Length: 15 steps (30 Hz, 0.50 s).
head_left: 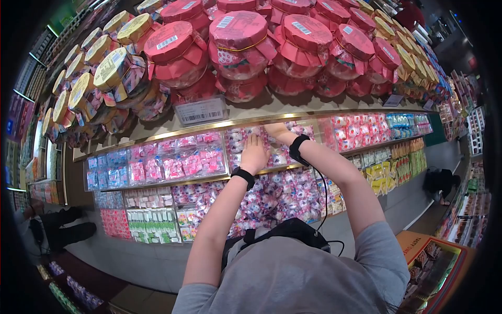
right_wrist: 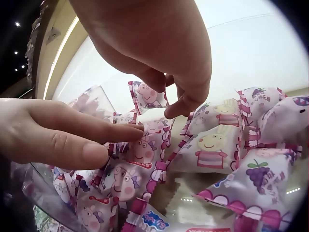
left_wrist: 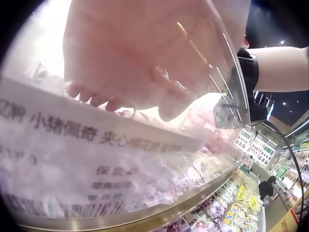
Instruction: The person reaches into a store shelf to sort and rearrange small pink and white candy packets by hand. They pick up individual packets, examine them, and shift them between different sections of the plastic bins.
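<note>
In the right wrist view, my right hand (right_wrist: 159, 43) reaches down from above and pinches the edge of a small wrapped candy (right_wrist: 147, 96) printed with a pink pig. My left hand (right_wrist: 63, 140) comes in from the left, its fingers stretched over more pink-and-white candy packets (right_wrist: 210, 147). Both hands are inside one clear bin in the head view, the right hand (head_left: 280, 132) farther back than the left hand (head_left: 254, 154). The left wrist view shows the left hand (left_wrist: 120, 53) behind the bin's clear wall, above a printed price label (left_wrist: 96, 159).
Jars with red paper covers (head_left: 238, 36) stand on the shelf above. Bins of pink packets (head_left: 178, 157) lie to the left, red-and-white packets (head_left: 361, 128) to the right. A gold-coloured shelf edge (head_left: 201, 128) runs behind the bins. A lower row holds more candy (head_left: 272, 196).
</note>
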Tool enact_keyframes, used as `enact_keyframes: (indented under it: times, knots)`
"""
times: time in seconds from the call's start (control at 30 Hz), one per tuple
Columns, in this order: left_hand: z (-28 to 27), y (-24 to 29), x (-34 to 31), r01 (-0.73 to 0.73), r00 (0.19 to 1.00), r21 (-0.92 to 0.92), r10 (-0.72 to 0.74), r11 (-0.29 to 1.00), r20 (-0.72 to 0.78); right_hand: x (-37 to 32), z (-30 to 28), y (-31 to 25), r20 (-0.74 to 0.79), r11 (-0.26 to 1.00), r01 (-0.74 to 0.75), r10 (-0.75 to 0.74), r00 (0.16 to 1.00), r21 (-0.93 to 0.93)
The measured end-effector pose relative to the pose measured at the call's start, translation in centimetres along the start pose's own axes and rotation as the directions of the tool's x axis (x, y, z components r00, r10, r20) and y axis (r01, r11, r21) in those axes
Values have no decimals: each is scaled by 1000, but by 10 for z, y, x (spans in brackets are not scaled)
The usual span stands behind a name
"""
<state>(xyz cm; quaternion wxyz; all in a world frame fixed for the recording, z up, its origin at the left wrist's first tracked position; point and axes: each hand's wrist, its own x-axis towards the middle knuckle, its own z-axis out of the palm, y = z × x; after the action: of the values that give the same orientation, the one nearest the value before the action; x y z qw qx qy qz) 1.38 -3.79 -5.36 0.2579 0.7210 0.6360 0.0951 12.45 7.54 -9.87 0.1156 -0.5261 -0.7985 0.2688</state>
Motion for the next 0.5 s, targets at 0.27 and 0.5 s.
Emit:
enact_keyframes:
  times: [0.27, 0.5]
  knots:
    - [4, 2, -3, -11, 993, 86, 21, 996, -119, 3, 14, 8, 36, 998, 53, -52, 998, -18]
    - [-3, 7, -5, 22, 992, 79, -12, 997, -127, -8, -4, -13, 151, 994, -74, 86, 985, -86]
